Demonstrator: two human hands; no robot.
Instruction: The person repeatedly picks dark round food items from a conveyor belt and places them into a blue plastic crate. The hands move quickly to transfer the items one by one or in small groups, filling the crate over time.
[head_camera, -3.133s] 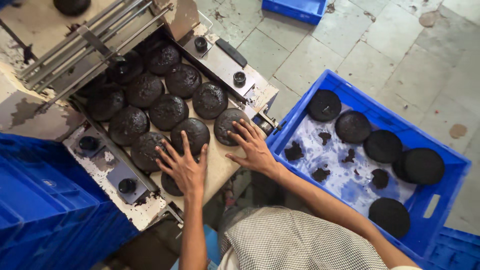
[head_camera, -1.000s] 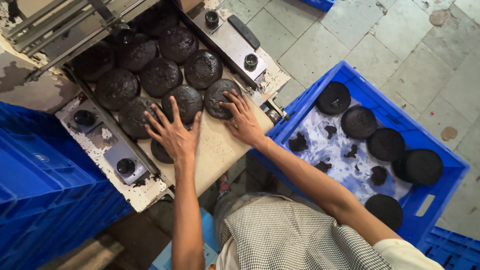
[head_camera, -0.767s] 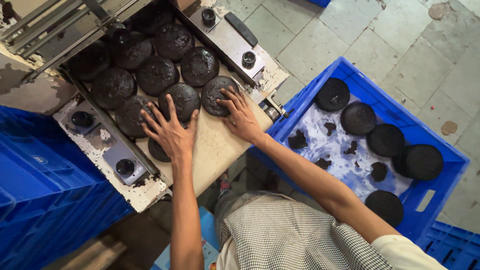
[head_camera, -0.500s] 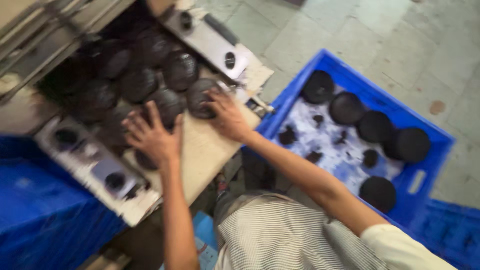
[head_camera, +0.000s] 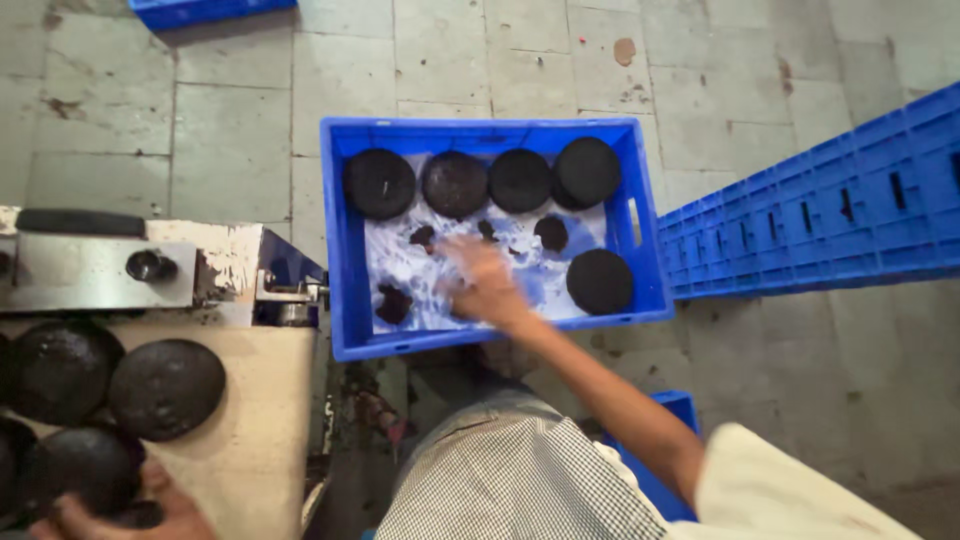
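Here the right hand (head_camera: 485, 283) reaches into the blue crate (head_camera: 345, 250), blurred by motion, palm down over the white liner (whether it grips anything cannot be told). Dark round discs (head_camera: 455, 184) line the crate's far wall in a row of four, with a fifth disc (head_camera: 600, 281) at 3 o'clock from the hand; small broken black bits (head_camera: 393, 303) lie at 9 and 12 o'clock of it. At 8 o'clock, low in the corner, the left hand (head_camera: 150, 510) curls its fingers around a disc (head_camera: 80, 468) on the worktop (head_camera: 265, 430), beside more discs (head_camera: 166, 388). A metal machine panel with a knob (head_camera: 150, 265) sits above them. A second blue crate (head_camera: 820, 220) lies at 3 o'clock on the tiled floor (head_camera: 230, 130).
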